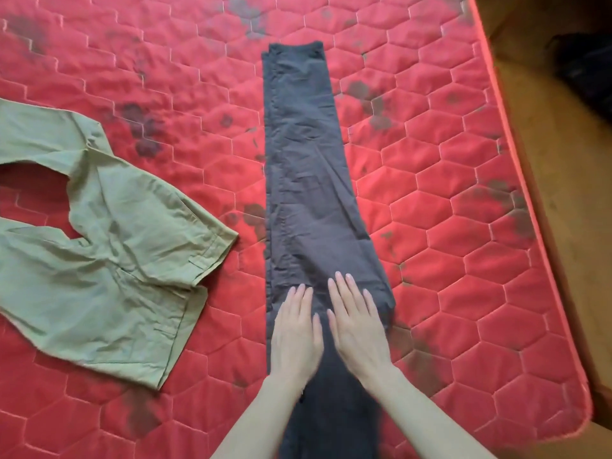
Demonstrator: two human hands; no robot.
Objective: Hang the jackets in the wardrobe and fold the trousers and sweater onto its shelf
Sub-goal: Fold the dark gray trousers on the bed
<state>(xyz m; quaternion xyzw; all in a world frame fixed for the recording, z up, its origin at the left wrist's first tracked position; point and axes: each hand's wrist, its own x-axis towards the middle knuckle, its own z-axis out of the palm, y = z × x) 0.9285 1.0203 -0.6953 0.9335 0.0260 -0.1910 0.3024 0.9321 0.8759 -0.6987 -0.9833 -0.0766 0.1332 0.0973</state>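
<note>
Beneath you lies a red quilted mattress [463, 226], stitched in a hexagon pattern and marked with dark blotches across much of its surface. Its right edge runs diagonally down the right side of the view, with a brown floor [546, 144] beyond it and a dark, blurred object [586, 71] at the upper right that you cannot identify.

On the left of the mattress a pair of green trousers [109, 260] lies spread and creased, its waistband end toward the middle of the mattress and its legs running off the left edge of view.

At the centre, the dark grey trousers [304, 167] lie flat in a long narrow strip, folded lengthwise with one leg over the other, hems at the far end and the wider part toward you. They sit just beside the green pair, not touching it.

Your left hand [296, 332] rests palm down on the near part of the dark grey trousers, fingers straight and together, holding nothing. Your right hand [356, 323] lies flat beside it on the same fabric, fingers straight and slightly fanned, likewise gripping nothing. The two hands are close, thumbs nearly meeting.
</note>
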